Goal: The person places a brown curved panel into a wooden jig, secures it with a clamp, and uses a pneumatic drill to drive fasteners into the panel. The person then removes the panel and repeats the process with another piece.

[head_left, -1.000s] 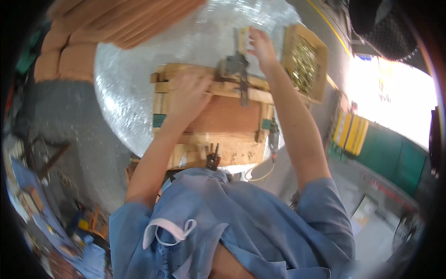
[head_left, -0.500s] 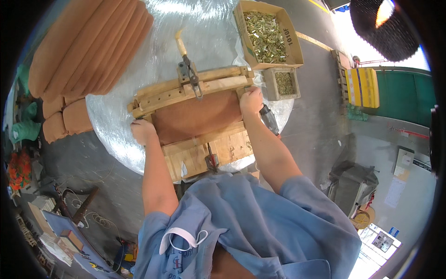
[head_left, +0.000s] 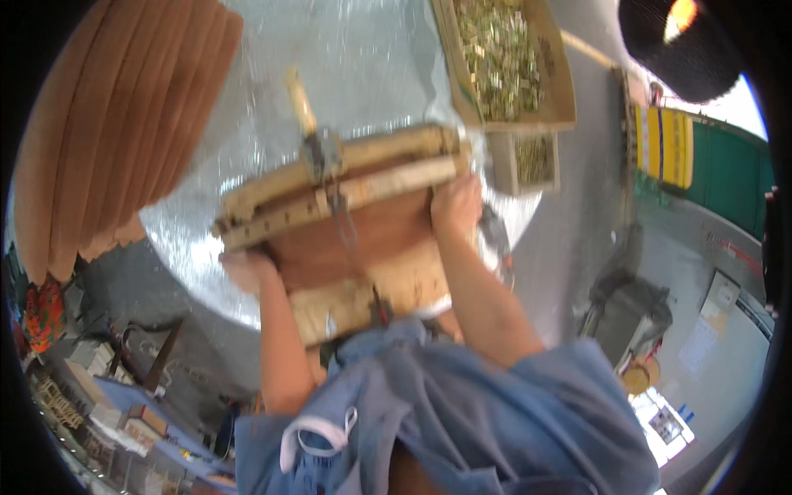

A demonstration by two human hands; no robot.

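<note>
On the round, film-wrapped table lies a wooden clamping jig with two curved bars across its far side. A brown padded panel is in the jig, and a brown strip also shows between the far bar and the near bar. A metal latch clamp with a wooden handle sits on the far bar, its wire loop hanging over the panel. My right hand is closed round the jig's right end. My left hand, blurred, is at the left end, fingers curled against it.
Stacked brown padded pieces stand at the far left. A cardboard box of small metal pieces and a smaller tray are at the far right. A dark power tool lies beside my right wrist. A second clamp is on the near edge.
The near bar has come away from the far bar, so the gap between them is wider. My hands stay at the jig's ends. The whole view has shifted and blurred.
</note>
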